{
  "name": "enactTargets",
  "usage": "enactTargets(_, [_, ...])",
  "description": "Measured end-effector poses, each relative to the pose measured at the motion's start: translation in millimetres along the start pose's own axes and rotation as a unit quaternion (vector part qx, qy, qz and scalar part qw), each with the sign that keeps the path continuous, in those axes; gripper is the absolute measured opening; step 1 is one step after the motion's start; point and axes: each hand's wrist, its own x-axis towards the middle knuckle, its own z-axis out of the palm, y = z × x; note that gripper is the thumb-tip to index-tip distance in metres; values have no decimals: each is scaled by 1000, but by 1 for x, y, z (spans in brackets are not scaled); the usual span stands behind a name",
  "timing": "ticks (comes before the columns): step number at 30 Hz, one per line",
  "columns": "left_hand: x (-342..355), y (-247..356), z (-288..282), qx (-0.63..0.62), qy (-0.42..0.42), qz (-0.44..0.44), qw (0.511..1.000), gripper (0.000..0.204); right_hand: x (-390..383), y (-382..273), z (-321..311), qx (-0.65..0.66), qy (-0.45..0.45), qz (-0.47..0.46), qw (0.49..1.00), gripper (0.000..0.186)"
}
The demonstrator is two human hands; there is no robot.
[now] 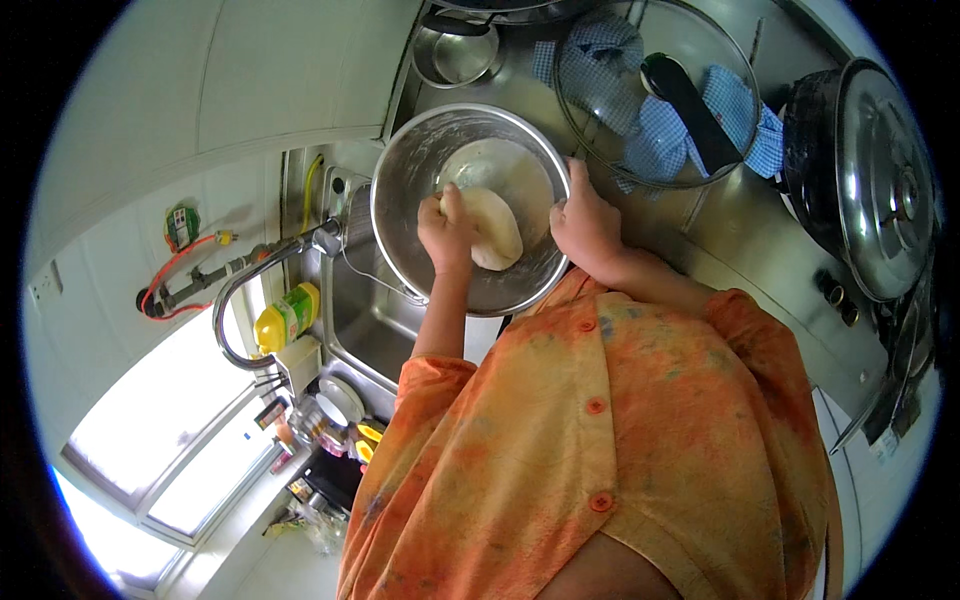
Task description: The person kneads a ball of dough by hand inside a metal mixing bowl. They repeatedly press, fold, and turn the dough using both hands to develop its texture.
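A pale, smooth lump of dough (497, 230) lies inside a wide stainless-steel bowl (415, 150), which has whitish smears on its inner wall. Reaching into the bowl, my left hand (446, 232) is closed on the dough's left edge, thumb raised over it. On the bowl's right side, my right hand (588, 218) grips the rim, with fingers partly hidden behind the metal.
Left of the bowl are a steel sink (370, 320), a curved faucet (232, 310) and a yellow bottle (288, 318). A glass lid (700, 40) rests over blue checked cloths (655, 140) at the right. Farther right stands a dark lidded pot (815, 150). A small steel pot (428, 55) sits beyond the bowl.
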Motion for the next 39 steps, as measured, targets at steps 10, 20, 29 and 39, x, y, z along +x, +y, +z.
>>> enactTargets(10, [13, -28, 2, -432, -85, -298, 847, 52, 1, -2, -2, -10, -37, 28, 999, 54])
enactTargets(20, [44, -39, 36, 133, -130, 60, 981, 45, 2, -5, -4, -7, -41, 15, 999, 53])
enactTargets(29, [44, -18, 15, 52, -148, 32, 987, 54, 3, 1, 2, 12, -38, 5, 999, 53])
enactTargets(39, [-18, 50, 3, -30, -44, 8, 999, 40, 2, 2, 2, 4, -44, 9, 999, 52])
